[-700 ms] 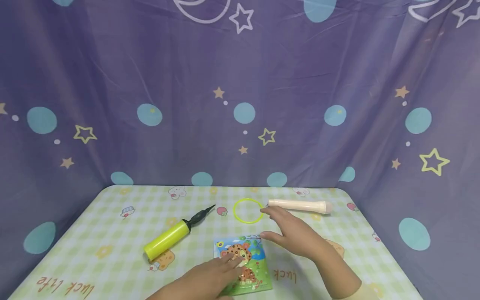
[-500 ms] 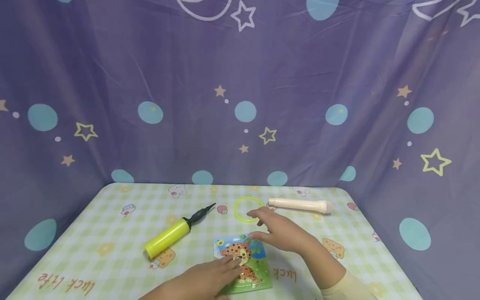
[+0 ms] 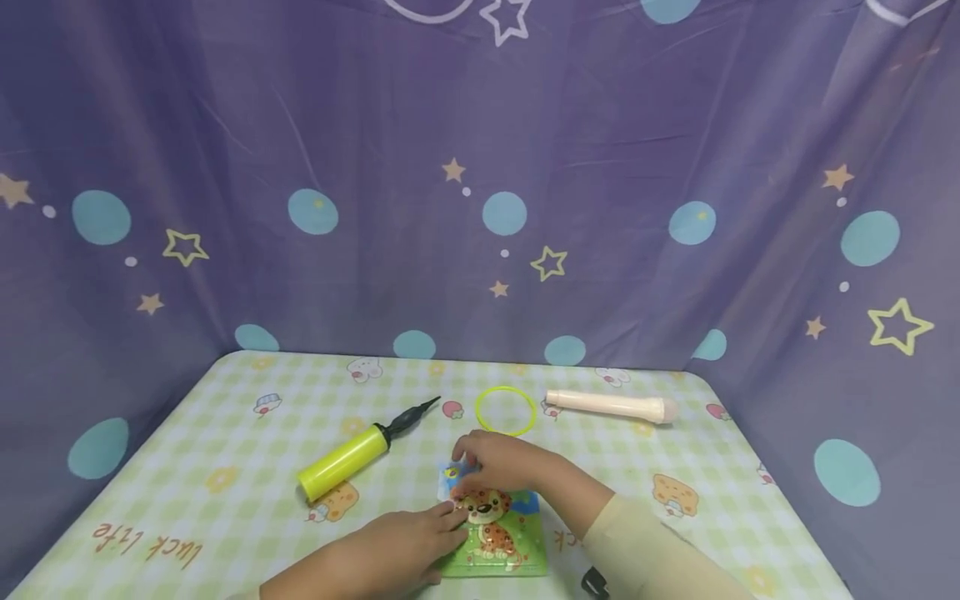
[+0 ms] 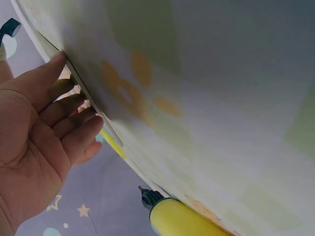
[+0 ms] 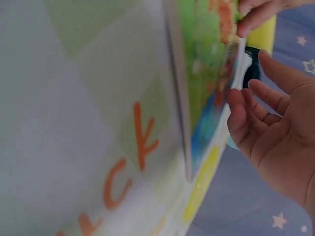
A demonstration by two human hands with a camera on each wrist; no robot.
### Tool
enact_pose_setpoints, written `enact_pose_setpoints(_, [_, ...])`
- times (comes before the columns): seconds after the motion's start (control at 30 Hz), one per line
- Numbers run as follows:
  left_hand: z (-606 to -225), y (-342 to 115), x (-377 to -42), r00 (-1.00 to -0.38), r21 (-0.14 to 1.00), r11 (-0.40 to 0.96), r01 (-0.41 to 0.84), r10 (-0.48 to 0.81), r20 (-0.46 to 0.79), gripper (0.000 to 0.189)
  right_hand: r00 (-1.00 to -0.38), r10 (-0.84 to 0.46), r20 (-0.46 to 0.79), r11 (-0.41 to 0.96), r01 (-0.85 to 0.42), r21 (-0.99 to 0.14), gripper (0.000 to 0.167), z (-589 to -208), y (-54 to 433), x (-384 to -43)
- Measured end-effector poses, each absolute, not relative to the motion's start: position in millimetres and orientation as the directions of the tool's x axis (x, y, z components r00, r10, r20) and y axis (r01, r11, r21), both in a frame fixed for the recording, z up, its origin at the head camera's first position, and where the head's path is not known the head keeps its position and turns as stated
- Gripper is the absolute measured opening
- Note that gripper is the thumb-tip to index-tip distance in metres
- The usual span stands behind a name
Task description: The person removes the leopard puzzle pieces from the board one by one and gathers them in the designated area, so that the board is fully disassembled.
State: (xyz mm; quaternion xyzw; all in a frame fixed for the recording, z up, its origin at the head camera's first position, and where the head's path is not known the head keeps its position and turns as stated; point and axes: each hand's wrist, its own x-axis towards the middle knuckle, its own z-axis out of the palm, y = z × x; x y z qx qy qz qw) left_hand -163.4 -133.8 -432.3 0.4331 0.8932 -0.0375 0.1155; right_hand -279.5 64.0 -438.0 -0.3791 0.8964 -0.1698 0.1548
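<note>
A thin picture board (image 3: 525,542) with a cartoon leopard on green and blue lies at the front middle of the table. The left hand (image 3: 397,546) rests at its left side, fingertips on the edge; the left wrist view shows those fingers (image 4: 74,128) lightly bent along the board's edge. Over the upper left part of the board is the right hand (image 3: 506,460), its fingers bent downward and hiding some of the picture. In the right wrist view the right fingertips (image 5: 234,98) are right at the picture's surface, thumb apart, with nothing between them.
Left of the board lies a yellow hand pump (image 3: 345,462) with a black nozzle. Behind the board are a yellow ring (image 3: 478,414) and a pale microphone-shaped stick (image 3: 611,406). A checked cloth (image 3: 247,467) covers the table; a purple curtain (image 3: 375,275) hangs behind.
The right hand has moved left, from beyond the board's upper right corner to over its upper left part. The left hand stays at the board's left side. The head view has shifted slightly.
</note>
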Motion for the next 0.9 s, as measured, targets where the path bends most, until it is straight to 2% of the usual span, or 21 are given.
enact_pose_setpoints(0.27, [-435.7,-130.7,-164.2,-0.597,0.026,0.617,0.786,0.771,-0.222,0.058,-0.698,-0.693,-0.179,0.689,-0.569,-0.449,0.033,-450.5,59.4,-282.8])
enact_pose_setpoints(0.53, [-434.8,-131.2,-165.6,-0.603,0.027,0.628,0.778,0.758,-0.247,0.059,-0.696,-0.691,-0.197,0.68,-0.532,-0.504,0.031,-456.5,55.4,-283.1])
enact_pose_setpoints(0.67, [-433.8,-132.1,-165.5,-0.612,0.044,0.639,0.768,0.753,-0.244,0.06,-0.692,-0.687,-0.222,0.693,-0.53,-0.489,0.023,-453.8,53.8,-280.4])
enact_pose_setpoints(0.77, [-433.7,-132.2,-165.1,-0.617,0.046,0.645,0.763,0.747,-0.248,0.06,-0.693,-0.687,-0.218,0.695,-0.539,-0.476,0.024,-453.4,53.8,-278.7])
enact_pose_setpoints(0.9, [-432.4,-131.6,-164.9,-0.627,0.053,0.66,0.749,0.733,-0.265,0.06,-0.699,-0.685,-0.204,0.689,-0.532,-0.491,0.036,-452.0,55.3,-277.5])
